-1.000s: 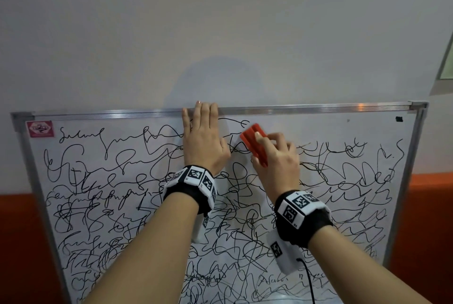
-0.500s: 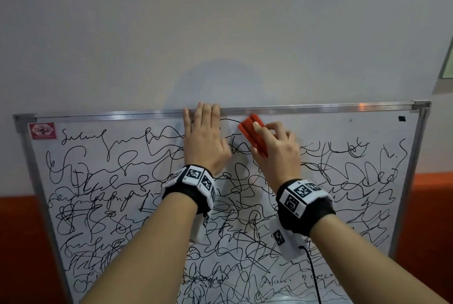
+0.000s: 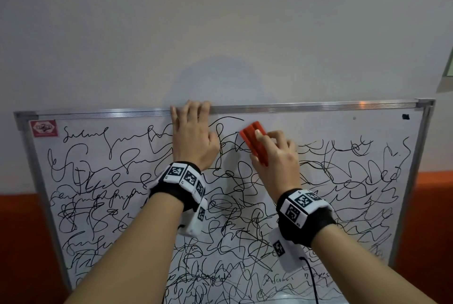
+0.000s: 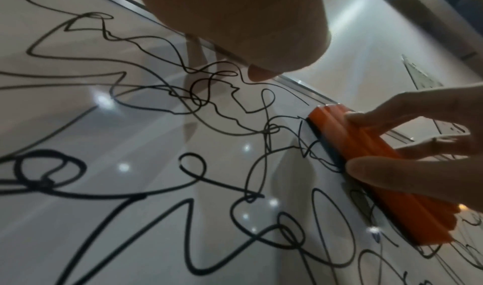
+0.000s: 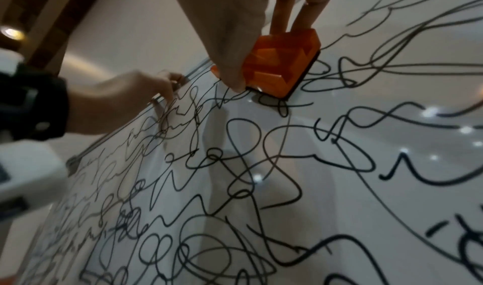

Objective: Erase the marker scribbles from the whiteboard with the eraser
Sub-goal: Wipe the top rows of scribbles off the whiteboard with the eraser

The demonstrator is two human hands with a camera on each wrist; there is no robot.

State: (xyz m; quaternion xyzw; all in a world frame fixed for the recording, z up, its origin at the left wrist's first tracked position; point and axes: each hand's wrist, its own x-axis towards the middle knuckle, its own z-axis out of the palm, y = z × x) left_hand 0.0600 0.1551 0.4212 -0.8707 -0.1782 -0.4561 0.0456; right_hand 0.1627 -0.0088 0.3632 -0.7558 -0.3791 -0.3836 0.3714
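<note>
Eraser [image 3: 253,143] pinched in our right hand [image 3: 277,156], felt against the board [image 3: 343,205]; our left hand [image 3: 193,141] lies flat, fingertips curling over its top edge.

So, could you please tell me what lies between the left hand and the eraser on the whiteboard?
Only whiteboard with black scribbles separates the left hand from the eraser; the head view shows it.
</note>
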